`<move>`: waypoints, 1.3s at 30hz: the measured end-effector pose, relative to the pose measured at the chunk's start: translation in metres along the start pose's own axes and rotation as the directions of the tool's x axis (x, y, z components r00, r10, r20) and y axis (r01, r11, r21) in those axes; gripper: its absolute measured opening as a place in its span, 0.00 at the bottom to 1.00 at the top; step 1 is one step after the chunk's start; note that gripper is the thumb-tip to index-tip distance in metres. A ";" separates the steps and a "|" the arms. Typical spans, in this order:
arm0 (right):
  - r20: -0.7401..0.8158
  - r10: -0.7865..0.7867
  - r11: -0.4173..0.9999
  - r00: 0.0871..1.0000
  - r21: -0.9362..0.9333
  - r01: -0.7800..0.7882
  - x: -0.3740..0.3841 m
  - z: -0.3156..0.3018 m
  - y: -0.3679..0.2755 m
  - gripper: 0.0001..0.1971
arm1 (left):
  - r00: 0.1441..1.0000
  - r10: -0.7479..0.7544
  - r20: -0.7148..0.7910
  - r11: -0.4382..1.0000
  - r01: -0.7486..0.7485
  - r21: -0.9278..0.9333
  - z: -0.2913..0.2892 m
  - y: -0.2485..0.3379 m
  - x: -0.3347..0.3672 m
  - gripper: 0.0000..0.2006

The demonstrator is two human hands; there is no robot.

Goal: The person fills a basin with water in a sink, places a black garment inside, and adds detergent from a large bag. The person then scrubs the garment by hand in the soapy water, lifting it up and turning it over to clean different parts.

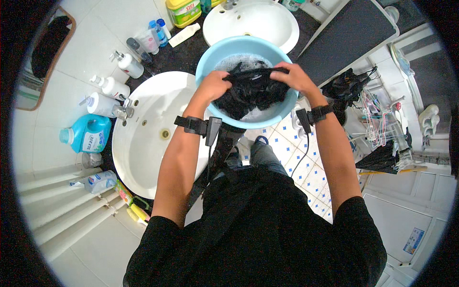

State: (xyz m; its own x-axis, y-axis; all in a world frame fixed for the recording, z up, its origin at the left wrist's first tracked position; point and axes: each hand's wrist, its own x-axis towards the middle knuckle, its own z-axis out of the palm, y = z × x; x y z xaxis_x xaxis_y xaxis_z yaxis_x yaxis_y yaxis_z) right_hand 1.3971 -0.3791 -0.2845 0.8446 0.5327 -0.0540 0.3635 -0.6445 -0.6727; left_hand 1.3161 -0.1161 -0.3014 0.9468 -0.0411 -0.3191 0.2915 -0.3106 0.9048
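Observation:
A light blue basin (206,56) holds sudsy water and a wet black garment (251,93), whose exact kind I cannot make out. My left hand (214,87) is closed on the garment's upper edge at the left side of the basin. At the right side, my right hand (294,78) grips the same edge, fingers pointing inward. Between the two hands the edge is drawn out nearly straight, while the rest of the cloth lies bunched in the water. White foam (234,61) shows behind the garment and along the basin's near side.
White sinks stand left (143,158) and behind (277,19) the basin on a dark counter. Pump bottles (129,65) and a blue detergent jug (91,134) line the left wall. A dark panel (351,38) rises at right, near a rack with hangers (375,117).

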 end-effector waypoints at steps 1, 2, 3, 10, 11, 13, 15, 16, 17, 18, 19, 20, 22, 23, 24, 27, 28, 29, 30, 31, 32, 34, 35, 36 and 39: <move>0.102 -0.082 0.997 0.991 0.018 0.080 -0.006 0.005 -0.012 0.18 | 0.989 0.058 0.139 0.971 -0.088 0.222 0.003 -0.002 0.001 0.18; 0.290 -0.088 0.993 0.953 0.095 0.063 -0.007 0.013 -0.011 0.18 | 0.955 0.081 0.286 0.887 -0.200 0.417 0.007 -0.006 0.003 0.17; 0.456 -0.141 0.990 0.878 0.060 0.128 -0.006 0.025 -0.014 0.18 | 0.900 0.087 0.428 0.850 -0.291 0.438 0.015 -0.032 0.017 0.16; 0.759 0.247 0.916 0.603 -0.386 0.111 -0.012 0.081 -0.008 0.20 | 0.701 -0.250 0.668 0.655 -0.386 0.650 0.061 -0.031 0.034 0.23; 0.746 0.337 0.889 0.574 -0.454 0.068 -0.012 0.088 -0.005 0.23 | 0.707 -0.303 0.639 0.635 -0.351 0.688 0.065 -0.040 0.037 0.25; 0.699 0.409 0.853 0.586 -0.520 0.026 -0.007 0.096 0.007 0.24 | 0.687 -0.410 0.600 0.574 -0.317 0.755 0.069 -0.033 0.037 0.28; 0.617 0.428 0.833 0.661 -0.553 -0.023 -0.007 0.093 0.011 0.19 | 0.697 -0.412 0.587 0.565 -0.310 0.765 0.065 -0.025 0.033 0.29; 0.619 0.428 0.834 0.658 -0.552 -0.023 -0.008 0.094 0.013 0.19 | 0.707 -0.415 0.573 0.557 -0.301 0.774 0.063 -0.023 0.029 0.29; 0.639 0.359 0.849 0.680 -0.526 0.046 -0.009 0.095 0.014 0.18 | 0.704 -0.402 0.585 0.564 -0.313 0.764 0.063 -0.030 0.034 0.29; 0.659 0.286 0.857 0.696 -0.500 0.122 -0.007 0.096 0.015 0.17 | 0.707 -0.401 0.583 0.568 -0.307 0.764 0.058 -0.035 0.039 0.29; 0.676 0.336 0.861 0.656 -0.503 0.077 -0.004 0.098 0.019 0.16 | 0.657 -0.389 0.646 0.669 -0.280 0.688 0.052 -0.038 0.044 0.29; 0.678 0.335 0.859 0.654 -0.504 0.083 -0.002 0.096 0.025 0.16 | 0.606 -0.367 0.706 0.759 -0.243 0.604 0.048 -0.043 0.047 0.29; 0.615 0.178 0.909 0.769 -0.402 0.111 -0.005 0.090 0.027 0.17 | 0.588 -0.351 0.728 0.878 -0.064 0.475 0.041 -0.043 0.044 0.25; 0.526 0.191 0.937 0.829 -0.350 0.006 -0.007 0.089 0.027 0.18 | 0.596 -0.357 0.719 0.891 -0.014 0.454 0.040 -0.041 0.043 0.23; 0.536 0.184 0.938 0.824 -0.346 0.016 -0.006 0.087 0.024 0.18 | 0.610 -0.364 0.704 0.901 0.039 0.432 0.036 -0.041 0.044 0.21; 0.399 -0.046 0.993 0.916 -0.078 0.083 -0.015 0.080 0.017 0.23 | 0.602 -0.446 0.663 0.824 -0.013 0.566 0.037 -0.026 0.041 0.15; 0.405 -0.045 0.994 0.913 -0.072 0.081 -0.015 0.084 0.019 0.23 | 0.598 -0.480 0.642 0.799 -0.004 0.601 0.041 -0.026 0.041 0.16; 0.496 -0.012 0.979 0.868 -0.171 0.112 -0.016 0.089 0.018 0.24 | 0.616 -0.497 0.611 0.769 -0.013 0.639 0.045 -0.026 0.040 0.19; 0.576 0.026 0.951 0.817 -0.267 0.158 -0.013 0.091 0.018 0.26 | 0.617 -0.499 0.608 0.769 -0.008 0.639 0.050 -0.031 0.042 0.19; 0.620 0.066 0.934 0.782 -0.314 0.171 -0.011 0.095 0.018 0.29 | 0.689 -0.483 0.541 0.703 -0.064 0.709 0.056 -0.036 0.042 0.20; 0.620 0.062 0.933 0.782 -0.315 0.176 -0.012 0.097 0.017 0.29 | 0.757 -0.452 0.472 0.624 -0.111 0.774 0.062 -0.041 0.042 0.21; 0.571 0.155 0.909 0.806 -0.402 0.110 -0.013 0.102 0.011 0.26 | 0.744 -0.448 0.496 0.657 -0.102 0.747 0.063 -0.060 0.046 0.22; 0.574 0.145 0.908 0.806 -0.401 0.123 -0.012 0.101 0.009 0.26 | 0.726 -0.442 0.527 0.689 -0.102 0.718 0.060 -0.069 0.048 0.23; 0.558 0.101 0.916 0.824 -0.376 0.142 -0.013 0.097 0.013 0.25 | 0.704 -0.430 0.565 0.716 -0.115 0.688 0.063 -0.061 0.048 0.23; 0.469 -0.003 0.952 0.883 -0.268 0.145 -0.009 0.085 0.036 0.24 | 0.708 -0.425 0.564 0.683 -0.158 0.713 0.074 -0.037 0.042 0.22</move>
State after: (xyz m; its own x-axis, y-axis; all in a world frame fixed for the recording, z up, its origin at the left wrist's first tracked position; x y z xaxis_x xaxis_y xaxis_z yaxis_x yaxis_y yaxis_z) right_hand 1.3694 -0.3603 -0.3709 0.5608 0.7295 -0.3917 0.5743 -0.6835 -0.4506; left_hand 1.3349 -0.1768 -0.3691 0.4702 -0.4325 -0.7693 -0.0472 -0.8828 0.4675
